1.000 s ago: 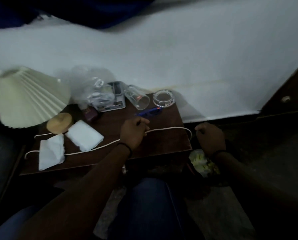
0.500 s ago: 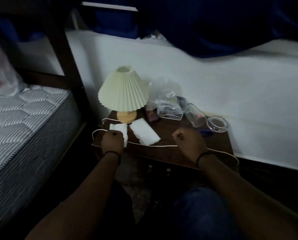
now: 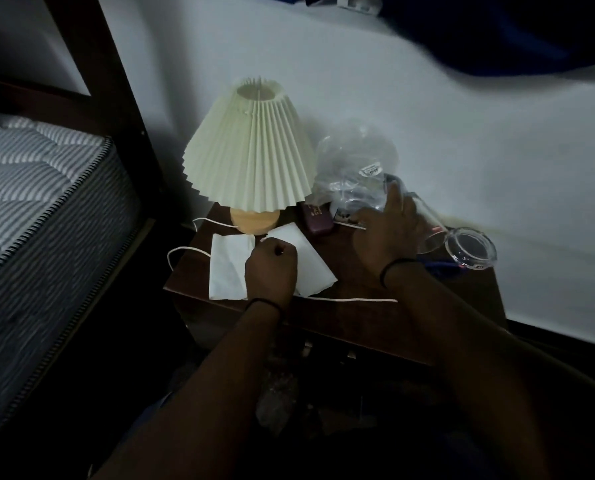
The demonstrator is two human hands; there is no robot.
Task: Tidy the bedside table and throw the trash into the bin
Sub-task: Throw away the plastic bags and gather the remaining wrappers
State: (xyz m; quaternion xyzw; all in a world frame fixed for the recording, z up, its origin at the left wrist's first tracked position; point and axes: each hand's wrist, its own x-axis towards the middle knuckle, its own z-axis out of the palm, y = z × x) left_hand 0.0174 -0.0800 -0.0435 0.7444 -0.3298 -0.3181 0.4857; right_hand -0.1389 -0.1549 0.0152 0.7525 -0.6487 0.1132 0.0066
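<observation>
The dark wooden bedside table [image 3: 358, 320] carries a lamp with a pleated cream shade [image 3: 251, 150], two white tissues [image 3: 227, 271], a crumpled clear plastic bag [image 3: 351, 168], a tipped-over drinking glass [image 3: 429, 230], a glass ashtray [image 3: 471, 249] and a blue pen [image 3: 441, 265]. My left hand [image 3: 271, 268] is a closed fist over the tissues, gripping the lamp's white cord [image 3: 351, 300]. My right hand [image 3: 388, 233] lies at the back of the table, fingers spread against the plastic bag and the glass's base. No bin is in view.
A small maroon object [image 3: 318, 216] and a flat card or box [image 3: 346, 216] lie between lamp and bag. A striped mattress [image 3: 29, 188] and a dark bed post [image 3: 95, 64] stand at the left. A white wall runs behind the table. The floor below is dark.
My right hand has opened from a fist and moved from the table's front back to the plastic bag and glass. My left fist has shifted right over the tissues. The view came closer.
</observation>
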